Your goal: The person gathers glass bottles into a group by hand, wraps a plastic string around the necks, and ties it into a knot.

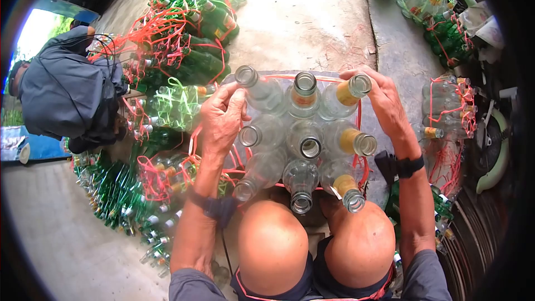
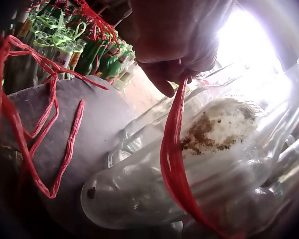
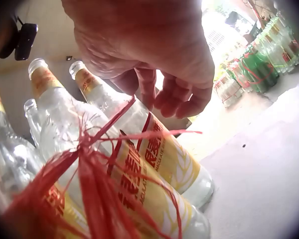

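Centrally, nine clear glass bottles [image 1: 301,131] stand before the knees [image 1: 273,245]. I judge them rigid, slippery, breakable, best gripped by the necks; the red plastic cord [image 2: 174,154] looks light, soft, pinchable. The left hand [image 1: 223,117] has fingers clamped on cord; the right hand's [image 1: 384,100] fingers curl beside a bottle, hold unclear to me.

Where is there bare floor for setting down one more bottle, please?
The widest patch is concrete floor beyond the clear glass bottles, between the tied green bottles and the long crack. Another lies at the head view's lower left, bordered by more green bottles. Crowded: left of the left hand, with tied bundles.
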Tool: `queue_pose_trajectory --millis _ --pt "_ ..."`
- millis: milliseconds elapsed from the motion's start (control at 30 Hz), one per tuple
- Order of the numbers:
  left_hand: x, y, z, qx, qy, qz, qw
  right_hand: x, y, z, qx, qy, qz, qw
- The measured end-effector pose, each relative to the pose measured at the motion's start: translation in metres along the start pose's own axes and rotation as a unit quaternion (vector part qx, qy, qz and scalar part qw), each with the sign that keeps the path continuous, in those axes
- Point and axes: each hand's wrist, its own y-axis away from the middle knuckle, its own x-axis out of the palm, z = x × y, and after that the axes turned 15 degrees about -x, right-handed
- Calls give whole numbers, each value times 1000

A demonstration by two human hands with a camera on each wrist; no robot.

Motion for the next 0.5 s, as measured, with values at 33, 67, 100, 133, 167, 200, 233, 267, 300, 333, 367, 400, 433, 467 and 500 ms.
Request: queue_pose_trajectory --millis 33,67,100,133,167,200,233,267,300,333,367,400,433,467,500 --pt "0 0 0 3 3 1 1000 -2 -10 -1 -1 0 0 1000" --pt "-1 0 0 3 3 1 1000 -3 -20 1 17 -1 58 998" --pt "-1 -1 2 2 7 0 1000 -3 -29 6 34 -3 115 993" --pt "-1 -2 3 3 10 -2 1000 -3 -37 14 60 -42 120 990" --pt "-1 -2 3 3 9 -4 1000 -3 -43 10 59 -43 122 990" --pt "-1 -2 4 -4 10 -4 1000 -2 -50 5 97 -117 156 976" --pt "-1 -2 4 -10 9 -4 1000 -1 -56 3 133 -190 190 954" --pt "-1 -3 5 -15 19 0 1000 0 -62 3 144 -203 216 944" --pt "-1 -3 5 -13 19 -2 1000 0 -68 2 142 -203 218 944" --pt "0 -3 6 -7 28 5 1000 1 -72 1 131 -188 242 943" --pt "-1 -3 7 -2 38 13 999 2 -74 -1 120 -173 267 941" --pt "-2 -4 9 -2 37 12 999 4 -75 -3 120 -174 268 940" --pt "-3 -4 11 1 44 19 999 6 -76 -5 118 -174 264 941" --pt "-5 -5 14 5 51 27 998 8 -77 -7 116 -175 261 942" --pt "-5 -6 14 8 58 35 998 10 -77 -8 116 -175 262 942"
